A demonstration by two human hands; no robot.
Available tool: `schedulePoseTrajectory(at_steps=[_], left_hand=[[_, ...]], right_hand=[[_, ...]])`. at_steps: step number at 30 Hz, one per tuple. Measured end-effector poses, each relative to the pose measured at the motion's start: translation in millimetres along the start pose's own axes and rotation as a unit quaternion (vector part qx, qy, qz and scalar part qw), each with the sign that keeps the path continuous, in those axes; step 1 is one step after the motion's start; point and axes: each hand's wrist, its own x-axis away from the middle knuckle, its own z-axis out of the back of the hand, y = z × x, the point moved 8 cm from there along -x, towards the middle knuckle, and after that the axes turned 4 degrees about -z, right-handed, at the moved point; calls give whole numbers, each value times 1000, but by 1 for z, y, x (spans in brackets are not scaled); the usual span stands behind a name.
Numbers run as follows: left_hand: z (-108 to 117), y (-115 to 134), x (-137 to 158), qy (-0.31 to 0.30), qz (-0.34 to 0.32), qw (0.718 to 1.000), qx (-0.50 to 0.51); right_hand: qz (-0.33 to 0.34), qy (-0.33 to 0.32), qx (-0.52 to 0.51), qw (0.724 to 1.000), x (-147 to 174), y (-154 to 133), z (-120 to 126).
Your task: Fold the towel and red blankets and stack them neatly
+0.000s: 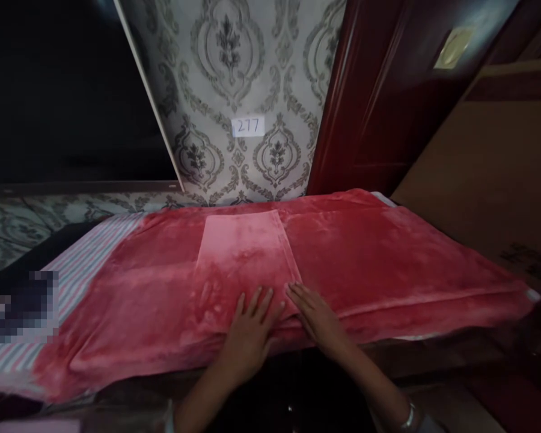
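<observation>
A red plush blanket [351,252] lies spread over a long surface in front of me. On its middle is a folded pinkish-red plush cloth [238,240], laid as a narrow rectangle. My left hand [250,334] rests with fingers spread on the near part of the folded cloth. At that cloth's near right corner, my right hand [318,316] lies flat with its fingers stretched out and close together. Neither hand grips anything that I can see.
A striped cloth [103,240] shows under the blanket on the left, with a blurred dark item [24,307] on it. Behind are a dark screen [72,96], patterned wall and paper label [247,126]. A large cardboard piece [491,174] leans at right, beside a dark red door [379,90].
</observation>
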Motion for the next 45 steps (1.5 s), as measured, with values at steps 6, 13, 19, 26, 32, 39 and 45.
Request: schedulePoseTrajectory(at_steps=[6, 13, 19, 26, 32, 39, 45], left_hand=[[-20, 1, -2, 5, 16, 999, -27], [-38, 11, -21, -1, -13, 999, -35], [-12, 0, -18, -34, -17, 994, 101], [40, -92, -109, -29, -2, 963, 267], [0, -192, -228, -50, 129, 980, 145], [-49, -227, -295, -57, 162, 974, 146], [-70, -237, -324, -67, 143, 969, 189]], right_hand=[[-17, 3, 5, 1000, 7, 5, -5], [-87, 46, -67, 993, -16, 18, 11], [-179, 32, -43, 982, -29, 19, 14], [-205, 5, -112, 972, -25, 17, 8], [-229, 9, -202, 952, -21, 19, 7], [-264, 10, -236, 935, -17, 28, 1], [-280, 7, -259, 924, -9, 31, 1]])
